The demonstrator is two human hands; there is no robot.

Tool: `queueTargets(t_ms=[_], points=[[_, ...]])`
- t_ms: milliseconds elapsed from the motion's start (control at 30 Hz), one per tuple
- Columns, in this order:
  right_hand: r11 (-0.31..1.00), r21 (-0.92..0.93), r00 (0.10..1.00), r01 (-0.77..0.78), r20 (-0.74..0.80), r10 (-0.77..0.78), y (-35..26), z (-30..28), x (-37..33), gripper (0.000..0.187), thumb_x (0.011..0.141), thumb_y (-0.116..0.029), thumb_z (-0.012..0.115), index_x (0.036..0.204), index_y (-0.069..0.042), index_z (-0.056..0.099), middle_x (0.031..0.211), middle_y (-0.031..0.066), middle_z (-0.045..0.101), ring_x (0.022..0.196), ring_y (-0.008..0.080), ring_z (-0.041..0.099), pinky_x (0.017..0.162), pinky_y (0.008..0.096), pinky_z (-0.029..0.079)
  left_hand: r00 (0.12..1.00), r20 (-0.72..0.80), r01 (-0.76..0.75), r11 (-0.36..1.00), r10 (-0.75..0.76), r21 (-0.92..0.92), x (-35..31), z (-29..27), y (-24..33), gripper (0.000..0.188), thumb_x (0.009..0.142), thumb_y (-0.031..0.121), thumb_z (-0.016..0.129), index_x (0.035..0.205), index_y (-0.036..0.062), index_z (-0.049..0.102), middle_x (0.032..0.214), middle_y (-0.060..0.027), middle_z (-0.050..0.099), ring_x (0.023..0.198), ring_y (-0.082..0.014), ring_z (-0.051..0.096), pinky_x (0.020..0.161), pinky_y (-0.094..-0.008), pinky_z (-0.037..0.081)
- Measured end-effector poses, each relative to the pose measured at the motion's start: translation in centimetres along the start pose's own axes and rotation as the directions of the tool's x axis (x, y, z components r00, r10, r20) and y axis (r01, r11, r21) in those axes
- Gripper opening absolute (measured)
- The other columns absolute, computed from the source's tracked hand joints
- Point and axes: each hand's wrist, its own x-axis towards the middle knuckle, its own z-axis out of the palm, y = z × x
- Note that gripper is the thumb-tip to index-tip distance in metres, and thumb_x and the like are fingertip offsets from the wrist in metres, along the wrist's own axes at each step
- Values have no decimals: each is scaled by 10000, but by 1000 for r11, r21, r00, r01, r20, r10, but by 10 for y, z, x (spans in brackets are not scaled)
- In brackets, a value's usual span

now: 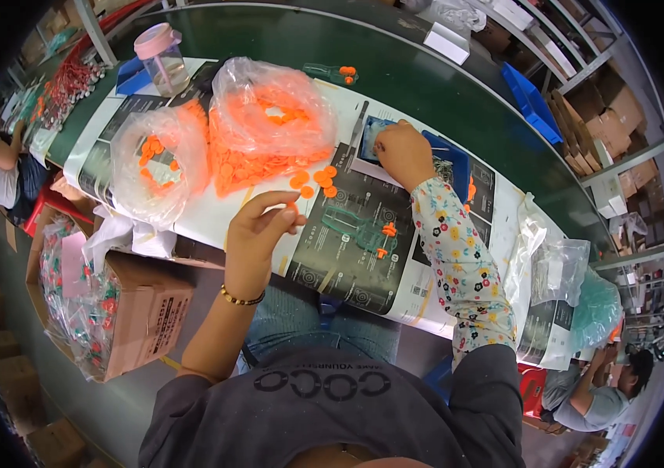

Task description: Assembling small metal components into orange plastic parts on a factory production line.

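Green pieces [363,233] at centre are apparently carrying orange parts [389,229]; orange discs [319,176] near twelve o'clock are lying loose. The left hand [260,225] is forming a narrow grip, contents indeterminable; the right hand [407,153] is overhanging a blue tray [371,129], grip hidden. Sheets [339,269] are covering the worktop [417,74]; shelving [593,65] is standing at two o'clock.

A green bench [410,72] carries printed paper sheets [308,274], a translucent green part [324,71] and a blue bin [533,101].
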Motion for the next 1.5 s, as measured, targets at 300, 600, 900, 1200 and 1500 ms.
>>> queueTargets(t_ms=[300, 600, 900, 1200, 1500], points=[[475, 865, 936, -164, -15, 351, -89, -96, -80, 65, 880, -51, 615, 838, -1, 616, 775, -18, 595, 626, 32, 478, 566, 190, 372, 946, 213, 319, 831, -246, -456, 11, 30, -5, 189, 943, 109, 553, 1102, 7, 557, 1072, -116, 640, 940, -180, 639, 829, -291, 518], [592, 804, 941, -62, -150, 303, -116, -100, -97, 59, 806, -27, 664, 846, -27, 620, 755, 51, 605, 619, 120, 575, 529, 234, 443, 930, 282, 353, 792, -237, -498, -3, 51, -6, 152, 947, 164, 564, 1047, 49, 567, 991, -53, 642, 914, -132, 618, 833, -281, 503], [613, 790, 936, -10, -208, 283, -117, -94, -99, 68, 810, -18, 663, 851, -18, 609, 766, 50, 604, 602, 112, 539, 520, 233, 417, 954, 241, 275, 846, -181, -456, -6, 49, -9, 139, 946, 136, 560, 1036, 30, 575, 1025, -82, 645, 929, -137, 618, 844, -285, 500], [201, 951, 894, -235, 131, 428, -106, -88, -121, 72, 859, -64, 661, 878, -3, 626, 774, -13, 599, 655, 29, 504, 575, 177, 384, 922, 160, -387, 857, 353, 340, 22, 41, 8, 213, 908, 86, 583, 1104, 2, 593, 1131, -87, 646, 946, -148, 608, 866, -283, 472], [195, 947, 935, -256, 191, 299, -107, -96, -135, 80, 875, -96, 658, 889, -21, 635, 776, -18, 600, 687, 35, 518, 597, 179, 387, 929, 337, -333, 50, -151, 941, 246, -61, -16, 163, 805, 197, 602, 880, 72, 674, 855, -133, 677, 785, -293, 643, 717, -394, 503]])
